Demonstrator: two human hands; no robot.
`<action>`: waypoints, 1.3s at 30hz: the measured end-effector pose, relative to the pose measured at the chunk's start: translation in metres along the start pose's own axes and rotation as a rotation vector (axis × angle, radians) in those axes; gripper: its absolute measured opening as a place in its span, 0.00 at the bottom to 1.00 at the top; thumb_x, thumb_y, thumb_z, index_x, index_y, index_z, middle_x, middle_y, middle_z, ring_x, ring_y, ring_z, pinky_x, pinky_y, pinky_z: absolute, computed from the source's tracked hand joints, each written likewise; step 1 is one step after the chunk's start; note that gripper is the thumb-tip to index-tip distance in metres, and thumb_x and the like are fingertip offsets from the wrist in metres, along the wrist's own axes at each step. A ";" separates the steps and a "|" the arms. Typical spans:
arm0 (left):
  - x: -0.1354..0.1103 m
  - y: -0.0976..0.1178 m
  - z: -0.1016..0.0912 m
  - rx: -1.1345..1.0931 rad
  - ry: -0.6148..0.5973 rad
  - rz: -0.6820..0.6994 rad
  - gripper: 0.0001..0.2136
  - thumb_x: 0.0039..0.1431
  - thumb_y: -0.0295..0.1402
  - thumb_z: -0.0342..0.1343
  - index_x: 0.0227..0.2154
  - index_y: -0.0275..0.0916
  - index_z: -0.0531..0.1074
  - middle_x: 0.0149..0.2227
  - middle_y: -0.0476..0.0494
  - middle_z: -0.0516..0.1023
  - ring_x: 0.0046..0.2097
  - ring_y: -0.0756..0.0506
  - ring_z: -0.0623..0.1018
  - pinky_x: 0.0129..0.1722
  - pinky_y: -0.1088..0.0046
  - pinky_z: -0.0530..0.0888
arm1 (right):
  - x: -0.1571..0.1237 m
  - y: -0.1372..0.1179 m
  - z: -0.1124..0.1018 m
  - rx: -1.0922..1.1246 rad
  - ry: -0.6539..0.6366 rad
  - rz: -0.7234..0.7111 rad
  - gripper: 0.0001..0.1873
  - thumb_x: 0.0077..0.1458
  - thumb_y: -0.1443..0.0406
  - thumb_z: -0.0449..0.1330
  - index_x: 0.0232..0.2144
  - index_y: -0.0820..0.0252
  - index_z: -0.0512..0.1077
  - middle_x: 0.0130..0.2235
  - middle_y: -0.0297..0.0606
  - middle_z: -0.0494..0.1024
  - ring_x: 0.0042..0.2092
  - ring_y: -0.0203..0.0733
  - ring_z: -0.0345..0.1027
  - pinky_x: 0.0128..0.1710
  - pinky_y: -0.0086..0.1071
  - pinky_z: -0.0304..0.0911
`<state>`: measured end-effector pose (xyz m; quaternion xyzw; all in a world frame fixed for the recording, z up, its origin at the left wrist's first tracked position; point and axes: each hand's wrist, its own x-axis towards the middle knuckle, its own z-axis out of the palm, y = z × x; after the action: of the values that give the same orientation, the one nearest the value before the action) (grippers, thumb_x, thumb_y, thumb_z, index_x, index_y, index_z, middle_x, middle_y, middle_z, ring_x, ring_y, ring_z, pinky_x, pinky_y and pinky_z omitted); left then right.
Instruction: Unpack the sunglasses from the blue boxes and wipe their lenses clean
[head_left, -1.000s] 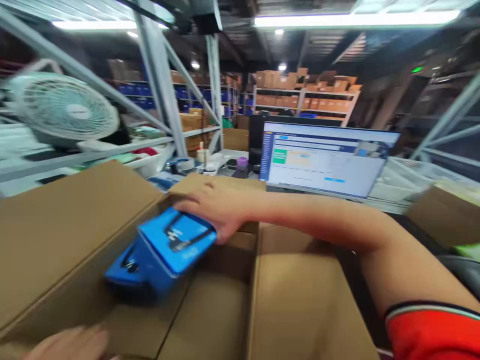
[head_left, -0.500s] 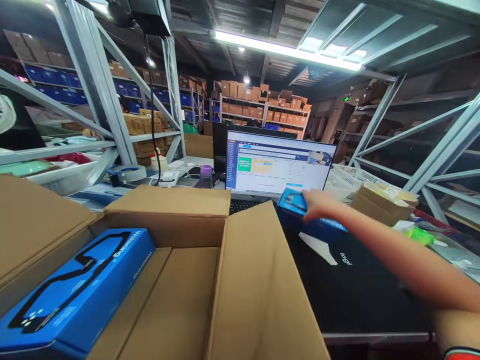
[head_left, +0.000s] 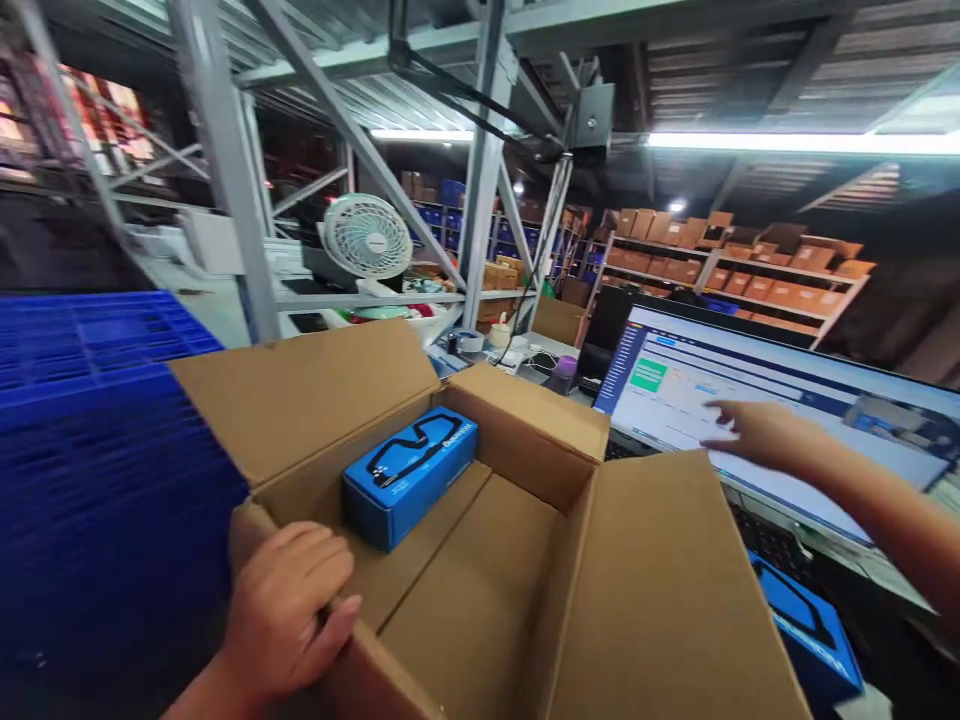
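An open cardboard box [head_left: 465, 590] stands in front of me with its flaps spread out. My left hand [head_left: 296, 605] grips its near left rim, fingers curled over the edge. Inside, along the left wall, lies a blue product box [head_left: 412, 475] printed with a black outline. My right hand [head_left: 750, 430] hangs in front of the monitor [head_left: 750, 380], empty, with the fingers apart. A second blue box [head_left: 810, 630] is below that arm, beyond the right flap, partly hidden by it.
A blue plastic crate [head_left: 112, 480] stands close on the left. Behind the box are a rack post [head_left: 487, 170], a fan [head_left: 367, 236], and a purple-capped bottle [head_left: 564, 370]. A keyboard [head_left: 776, 545] lies under the monitor. Shelves of cartons [head_left: 750, 270] fill the back.
My right hand has let go of the second blue box and risen before the monitor. My left hand has appeared on the cardboard box's rim. The view has swung left.
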<state>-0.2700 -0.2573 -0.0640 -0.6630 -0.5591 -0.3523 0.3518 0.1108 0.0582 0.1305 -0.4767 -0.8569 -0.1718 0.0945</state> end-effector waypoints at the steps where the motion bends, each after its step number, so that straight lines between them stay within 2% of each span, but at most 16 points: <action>1: 0.001 0.002 0.001 -0.006 0.011 0.003 0.15 0.64 0.37 0.43 0.21 0.42 0.62 0.22 0.45 0.68 0.28 0.43 0.69 0.35 0.60 0.68 | 0.016 -0.013 -0.015 -0.022 -0.037 -0.021 0.28 0.54 0.59 0.65 0.55 0.64 0.71 0.43 0.50 0.82 0.44 0.59 0.76 0.43 0.51 0.72; 2: 0.002 0.003 0.002 -0.015 0.022 0.009 0.15 0.64 0.37 0.42 0.22 0.42 0.62 0.22 0.45 0.68 0.28 0.43 0.68 0.35 0.60 0.68 | 0.029 -0.034 -0.029 -0.042 0.010 -0.124 0.29 0.54 0.59 0.65 0.57 0.62 0.69 0.45 0.49 0.81 0.46 0.60 0.76 0.45 0.52 0.71; 4: 0.002 0.006 0.004 -0.037 0.036 0.011 0.15 0.65 0.37 0.42 0.22 0.42 0.61 0.21 0.45 0.67 0.27 0.43 0.67 0.33 0.61 0.66 | 0.048 -0.095 -0.045 0.006 0.019 -0.430 0.31 0.53 0.60 0.65 0.59 0.59 0.68 0.49 0.47 0.80 0.49 0.57 0.75 0.48 0.48 0.70; 6: 0.002 0.007 0.004 -0.061 0.038 0.010 0.16 0.66 0.38 0.41 0.21 0.42 0.60 0.20 0.46 0.65 0.26 0.44 0.65 0.32 0.62 0.65 | 0.057 -0.171 -0.041 0.077 -0.052 -0.783 0.37 0.49 0.62 0.68 0.61 0.60 0.65 0.55 0.47 0.76 0.52 0.54 0.73 0.50 0.42 0.69; 8: 0.001 0.008 0.004 -0.074 0.045 0.009 0.18 0.67 0.38 0.39 0.21 0.42 0.59 0.20 0.46 0.63 0.25 0.44 0.64 0.31 0.62 0.64 | 0.062 -0.243 -0.020 0.032 -0.087 -1.161 0.42 0.47 0.64 0.69 0.62 0.62 0.61 0.58 0.48 0.72 0.56 0.52 0.70 0.53 0.38 0.67; 10: 0.000 0.008 0.004 -0.083 0.047 0.026 0.20 0.68 0.39 0.36 0.20 0.42 0.59 0.19 0.47 0.62 0.25 0.44 0.63 0.30 0.63 0.62 | 0.068 -0.295 0.008 -0.146 -0.093 -1.327 0.41 0.46 0.68 0.69 0.62 0.62 0.61 0.58 0.48 0.72 0.55 0.51 0.69 0.52 0.37 0.67; 13: -0.001 0.007 0.004 -0.099 0.041 0.047 0.22 0.69 0.40 0.34 0.19 0.42 0.59 0.18 0.46 0.61 0.24 0.45 0.62 0.29 0.63 0.63 | 0.081 -0.331 0.047 -0.189 -0.143 -1.337 0.49 0.38 0.67 0.74 0.61 0.66 0.61 0.58 0.50 0.70 0.55 0.52 0.68 0.52 0.36 0.66; 15: -0.003 0.006 0.004 -0.106 0.039 0.050 0.23 0.69 0.41 0.34 0.19 0.42 0.60 0.19 0.45 0.64 0.25 0.44 0.64 0.30 0.62 0.65 | 0.089 -0.333 0.066 -0.171 -0.160 -1.320 0.59 0.34 0.63 0.77 0.65 0.68 0.54 0.63 0.55 0.64 0.60 0.54 0.64 0.57 0.38 0.61; 17: -0.004 0.005 0.005 -0.116 0.037 0.059 0.23 0.69 0.42 0.34 0.19 0.42 0.61 0.20 0.44 0.66 0.25 0.44 0.66 0.31 0.62 0.66 | 0.093 -0.331 0.076 -0.165 -0.156 -1.287 0.65 0.33 0.61 0.77 0.67 0.69 0.47 0.64 0.59 0.59 0.62 0.57 0.60 0.61 0.40 0.57; 21: -0.002 0.002 0.003 -0.130 0.045 0.075 0.22 0.69 0.41 0.37 0.19 0.42 0.61 0.21 0.42 0.69 0.26 0.44 0.69 0.32 0.61 0.68 | 0.092 -0.334 0.080 -0.183 -0.130 -1.226 0.61 0.34 0.63 0.76 0.65 0.71 0.50 0.61 0.60 0.63 0.61 0.60 0.61 0.62 0.43 0.54; 25: 0.004 0.004 0.000 -0.085 0.054 0.102 0.23 0.69 0.41 0.36 0.19 0.42 0.62 0.20 0.43 0.69 0.25 0.44 0.70 0.30 0.62 0.69 | 0.082 -0.334 0.075 -0.176 -0.105 -1.236 0.56 0.40 0.59 0.73 0.64 0.75 0.50 0.64 0.60 0.59 0.65 0.56 0.55 0.64 0.40 0.50; 29: 0.011 0.002 0.000 -0.028 0.092 0.121 0.22 0.69 0.41 0.36 0.19 0.42 0.63 0.20 0.43 0.70 0.25 0.44 0.71 0.31 0.63 0.71 | 0.074 -0.319 0.063 -0.221 -0.086 -1.275 0.51 0.42 0.61 0.72 0.63 0.70 0.53 0.57 0.49 0.71 0.57 0.51 0.64 0.60 0.39 0.56; 33: 0.007 -0.016 -0.004 0.059 0.164 0.202 0.18 0.68 0.39 0.40 0.25 0.41 0.67 0.22 0.43 0.74 0.27 0.43 0.75 0.33 0.63 0.73 | 0.069 -0.296 0.029 -0.337 0.042 -1.381 0.51 0.45 0.60 0.70 0.66 0.65 0.50 0.56 0.48 0.70 0.55 0.52 0.64 0.59 0.42 0.56; 35: -0.001 -0.035 -0.009 0.127 0.172 0.245 0.14 0.67 0.38 0.43 0.28 0.41 0.69 0.24 0.43 0.76 0.29 0.42 0.77 0.34 0.62 0.74 | 0.065 -0.283 0.000 -0.356 0.115 -1.402 0.51 0.46 0.61 0.69 0.67 0.60 0.49 0.57 0.47 0.67 0.58 0.55 0.60 0.60 0.46 0.52; 37: -0.012 -0.059 -0.014 0.191 0.171 0.306 0.12 0.65 0.39 0.45 0.30 0.42 0.70 0.24 0.43 0.77 0.30 0.40 0.78 0.33 0.62 0.74 | 0.062 -0.266 -0.036 -0.384 0.256 -1.391 0.50 0.47 0.62 0.68 0.67 0.56 0.49 0.58 0.45 0.65 0.60 0.57 0.57 0.60 0.50 0.49; 39: -0.023 -0.087 -0.020 0.205 0.191 0.266 0.15 0.65 0.44 0.46 0.29 0.43 0.70 0.23 0.43 0.76 0.30 0.39 0.77 0.32 0.62 0.73 | 0.059 -0.242 -0.072 -0.380 0.431 -1.285 0.47 0.48 0.62 0.66 0.66 0.57 0.49 0.57 0.47 0.64 0.60 0.60 0.56 0.59 0.52 0.51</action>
<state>-0.3603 -0.2749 -0.0675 -0.6552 -0.4636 -0.3055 0.5124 -0.1258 -0.0410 0.1666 0.1605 -0.8861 -0.4311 0.0570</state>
